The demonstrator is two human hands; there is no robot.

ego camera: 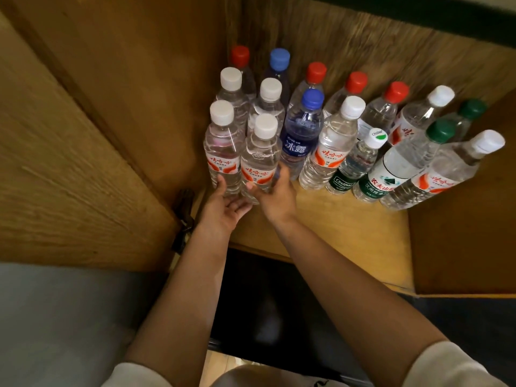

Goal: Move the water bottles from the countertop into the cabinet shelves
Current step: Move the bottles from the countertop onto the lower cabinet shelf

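Several water bottles with white, red, blue and green caps stand packed on a wooden cabinet shelf (349,227). Two white-capped bottles with red labels are at the front left. My right hand (275,198) curls its thumb and fingers round the base of the right one (261,155). My left hand (223,203) lies palm up with relaxed fingers. Its thumb touches the base of the left one (223,146). A dark blue-labelled bottle (300,135) stands just right of my right hand.
The open cabinet door (69,163) hangs at the left on a metal hinge (184,216). The cabinet's side wall (460,233) closes the right. Bare shelf lies in front of the bottles. Below the shelf edge is a dark space (265,303).
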